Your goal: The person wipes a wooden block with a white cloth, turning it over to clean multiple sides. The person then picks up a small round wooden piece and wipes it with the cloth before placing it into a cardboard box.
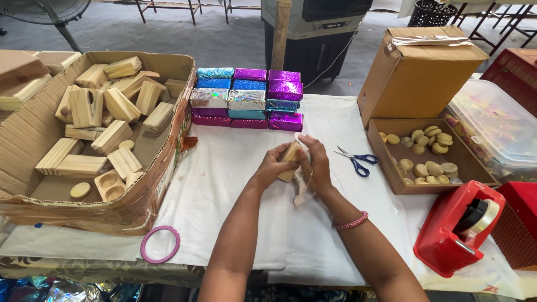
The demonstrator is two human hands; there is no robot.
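My left hand and my right hand meet over the middle of the white-covered table. Between them they hold a small pale wooden block, tilted on end. A white cloth or paper hangs from under my right hand, pressed against the block. A pink bangle sits on my right wrist. Behind my hands lies a stack of blocks wrapped in shiny purple, blue and silver foil.
A large open cardboard box of bare wooden blocks fills the left. Blue-handled scissors lie right of my hands. A low box of wooden discs, a red tape dispenser, a clear lidded bin and a pink ring are nearby.
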